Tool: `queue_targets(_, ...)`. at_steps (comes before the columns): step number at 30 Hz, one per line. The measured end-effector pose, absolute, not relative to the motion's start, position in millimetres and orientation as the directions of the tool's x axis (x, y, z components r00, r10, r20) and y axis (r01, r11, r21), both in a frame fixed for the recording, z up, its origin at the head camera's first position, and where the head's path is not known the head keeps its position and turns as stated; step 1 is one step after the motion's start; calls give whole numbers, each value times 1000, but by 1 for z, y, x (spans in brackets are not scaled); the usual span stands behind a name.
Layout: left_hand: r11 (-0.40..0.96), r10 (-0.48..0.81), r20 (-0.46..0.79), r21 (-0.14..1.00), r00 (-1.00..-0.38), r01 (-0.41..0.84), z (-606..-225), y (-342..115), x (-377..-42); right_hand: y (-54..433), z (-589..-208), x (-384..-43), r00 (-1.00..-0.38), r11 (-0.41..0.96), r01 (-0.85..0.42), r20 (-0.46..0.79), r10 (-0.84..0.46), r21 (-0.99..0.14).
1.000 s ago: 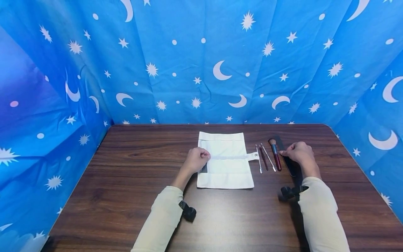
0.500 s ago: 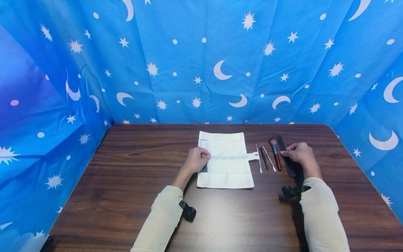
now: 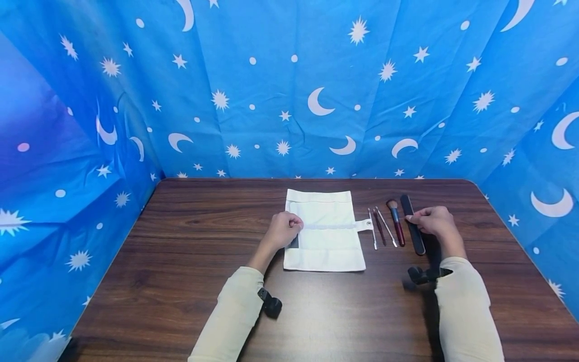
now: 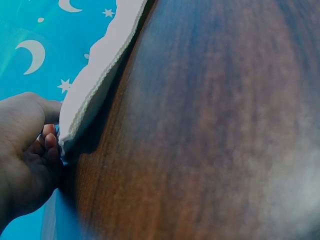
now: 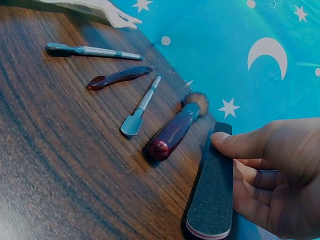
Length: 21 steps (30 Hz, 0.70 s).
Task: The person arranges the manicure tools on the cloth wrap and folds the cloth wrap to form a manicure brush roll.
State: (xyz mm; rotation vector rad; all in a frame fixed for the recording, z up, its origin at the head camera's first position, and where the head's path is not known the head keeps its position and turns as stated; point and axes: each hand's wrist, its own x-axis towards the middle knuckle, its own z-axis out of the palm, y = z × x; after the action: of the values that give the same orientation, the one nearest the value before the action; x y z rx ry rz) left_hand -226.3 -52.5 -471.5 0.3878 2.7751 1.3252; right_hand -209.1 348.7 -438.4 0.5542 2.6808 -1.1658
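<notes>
A white fabric tool roll (image 3: 330,239) lies unfolded on the table, its snap strap pointing right. My left hand (image 3: 282,230) pinches its left edge; in the left wrist view the thumb lies over the cloth edge (image 4: 92,82), fingers curled below. A dark grey strip (image 3: 294,242) shows on the roll beside that hand, partly covered by it. My right hand (image 3: 438,221) holds a black nail file (image 5: 212,195) between thumb and fingers, thumb on its upper face. Left of the file is a makeup brush (image 5: 172,132) with a dark red handle.
Between roll and brush lie two metal cuticle pushers, one nearer the roll (image 5: 95,51) and one nearer the brush (image 5: 132,124). A slim dark red tool (image 5: 120,78) rests between them. Behind the wooden table (image 3: 203,216) hangs a blue curtain (image 3: 271,80) with moons and stars.
My right hand has shifted slightly right, and more of the nail file's black face shows beside it. The left hand stays on the roll's edge.
</notes>
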Motion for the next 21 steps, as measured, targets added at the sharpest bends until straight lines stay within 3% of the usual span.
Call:
queue_targets(8, 598, 246, 63, 776, -967, 202, -471, -53, -226, 340, -431, -210, -938, 615, 338, -202, 281, -712)
queue_targets(21, 618, 250, 53, 760, -967, 202, -471, -53, -227, 290, -420, -228, -947, 463, 270, -147, 285, -844)
